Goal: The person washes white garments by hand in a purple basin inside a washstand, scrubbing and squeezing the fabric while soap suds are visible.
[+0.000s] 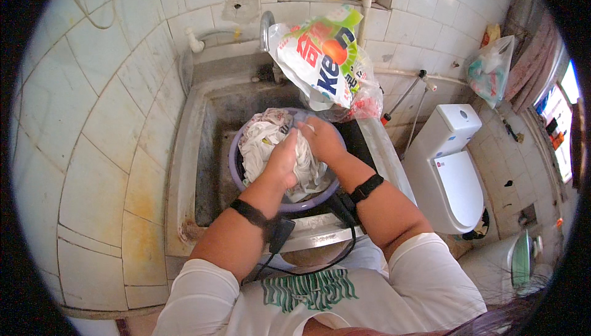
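Note:
A purple plastic basin (301, 206) sits in the stone sink (185, 151), filled with wet white cloth (263, 144). My left hand (282, 156) presses against the middle of the cloth, its palm turned inward. Just to its right, my right hand (318, 138) is at the cloth's upper right side, with fingers bent and close to the left fingertips. Whether either hand grips the fabric cannot be told. Part of the cloth has a reddish pattern. Black straps circle both forearms, with a cable running between them.
A large detergent bag (323, 59) stands at the sink's back right, beside a curved metal faucet (266, 31). A crumpled clear plastic bag (367, 100) touches it. To the right are a white toilet (457, 174) and a hanging plastic bag (490, 70). Tiled wall rises on the left.

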Motion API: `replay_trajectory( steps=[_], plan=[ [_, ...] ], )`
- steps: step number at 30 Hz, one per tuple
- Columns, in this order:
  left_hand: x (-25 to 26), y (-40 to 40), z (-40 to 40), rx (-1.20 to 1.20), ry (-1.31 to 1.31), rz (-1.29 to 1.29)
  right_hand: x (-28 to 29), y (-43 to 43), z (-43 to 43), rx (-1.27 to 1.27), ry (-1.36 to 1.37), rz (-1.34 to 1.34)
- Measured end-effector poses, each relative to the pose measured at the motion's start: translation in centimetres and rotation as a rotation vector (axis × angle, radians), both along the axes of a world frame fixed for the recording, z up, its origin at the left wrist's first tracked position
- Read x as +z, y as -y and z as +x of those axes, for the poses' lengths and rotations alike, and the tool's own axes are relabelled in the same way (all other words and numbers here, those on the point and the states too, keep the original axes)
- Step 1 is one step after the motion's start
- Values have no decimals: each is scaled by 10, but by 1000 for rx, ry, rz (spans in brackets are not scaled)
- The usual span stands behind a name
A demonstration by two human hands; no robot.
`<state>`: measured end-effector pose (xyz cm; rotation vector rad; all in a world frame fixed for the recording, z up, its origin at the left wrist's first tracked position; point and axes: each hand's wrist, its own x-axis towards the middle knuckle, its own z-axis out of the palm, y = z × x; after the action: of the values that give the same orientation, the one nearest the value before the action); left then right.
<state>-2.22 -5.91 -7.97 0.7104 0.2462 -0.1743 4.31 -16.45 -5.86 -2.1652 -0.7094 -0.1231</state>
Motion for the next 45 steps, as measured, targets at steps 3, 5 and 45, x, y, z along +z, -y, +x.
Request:
replay_trajectory(
  steps=[3,5,45],
  plan=[
    [8,5,-3,56,-15,37,-9,1,0,159,65,49],
    [4,-9,-7,58,-106,-6,10,-7,-25,290,78,-20],
    [12,-16,-10,-208,55,492,12,40,36,226,-753,1077]
  ],
)
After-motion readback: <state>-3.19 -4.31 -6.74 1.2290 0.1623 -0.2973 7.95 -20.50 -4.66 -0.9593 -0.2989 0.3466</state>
